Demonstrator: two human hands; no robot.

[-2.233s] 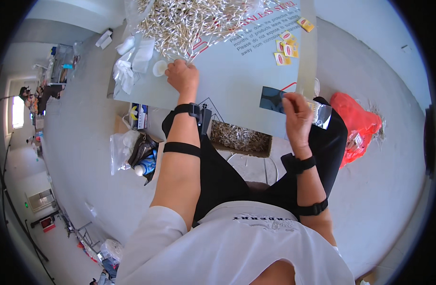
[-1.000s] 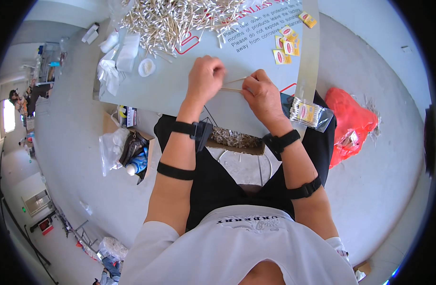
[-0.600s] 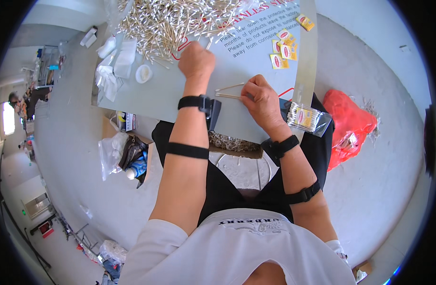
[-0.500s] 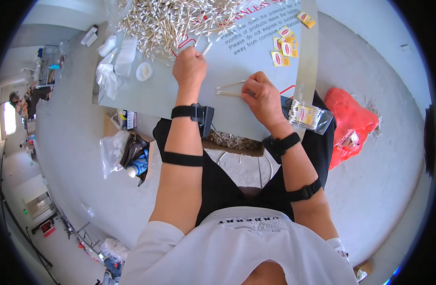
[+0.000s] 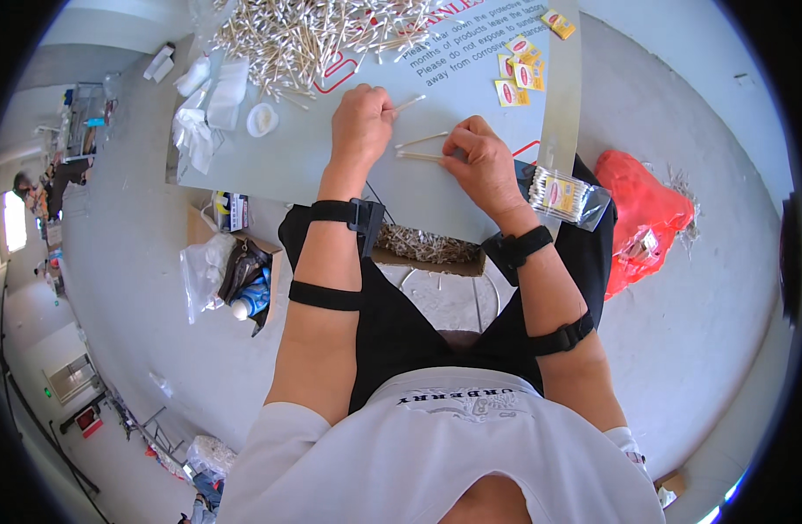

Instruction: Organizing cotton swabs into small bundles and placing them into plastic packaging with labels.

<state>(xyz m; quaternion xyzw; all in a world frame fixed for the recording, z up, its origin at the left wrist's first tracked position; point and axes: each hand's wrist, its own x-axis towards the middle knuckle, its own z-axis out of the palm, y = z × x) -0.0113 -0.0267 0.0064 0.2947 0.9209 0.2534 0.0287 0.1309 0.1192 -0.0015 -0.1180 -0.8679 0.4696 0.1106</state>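
Grey table (image 5: 313,166), swab heap (image 5: 305,35) at far edge. Left hand (image 5: 360,122) closed on one swab (image 5: 408,104); right hand (image 5: 481,162) pinching swabs (image 5: 418,156) flat against table. Packed bag (image 5: 565,196) just right.

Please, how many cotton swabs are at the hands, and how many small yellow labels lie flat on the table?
Cotton swabs at the hands: 3, one in the left hand, two by the right hand
Small yellow labels: about 5
Total: about 8
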